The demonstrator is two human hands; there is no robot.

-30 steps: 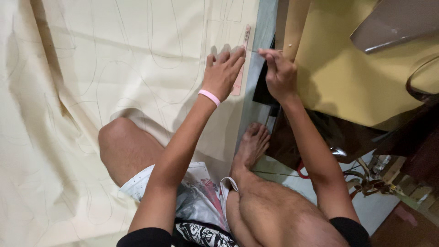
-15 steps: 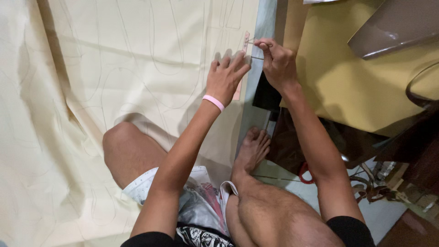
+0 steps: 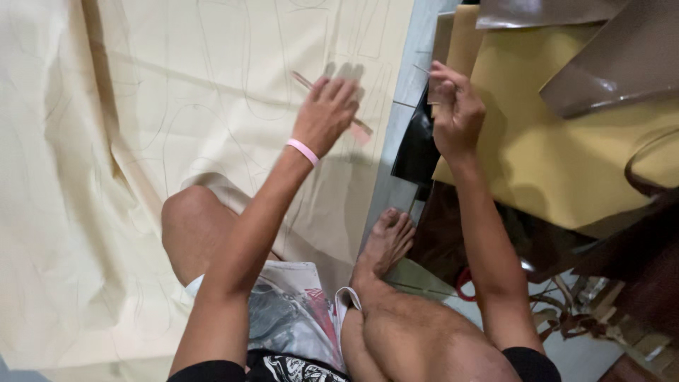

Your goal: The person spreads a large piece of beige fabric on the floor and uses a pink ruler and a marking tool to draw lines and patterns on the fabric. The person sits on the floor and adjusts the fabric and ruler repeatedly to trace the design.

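Template strip (image 3: 359,129), thin and pinkish-tan, lies slanted on the cream sheet (image 3: 141,141) near that sheet's right edge, mostly hidden under the left hand (image 3: 327,113). That hand rests flat on it with fingers spread and straight, pressing down rather than gripping; a pink wristband (image 3: 303,150) circles the wrist. The sheet is spread over the floor, creased, and covered in faint drawn outlines. Just past its right edge runs a bare grey band of floor (image 3: 396,177).

The right hand (image 3: 456,110) hovers apart from the left, over the edge of a yellow sheet (image 3: 566,163), its fingers pinched together on a thin pen-like stick (image 3: 423,69) whose tip pokes out toward the cream sheet. Dark brown glossy pieces (image 3: 615,71) lie at the upper right corner, on the yellow sheet. A black piece (image 3: 414,152) sits below the right hand. The person's bare foot (image 3: 385,244) rests on the floor band, knee (image 3: 187,219) on the cream sheet.
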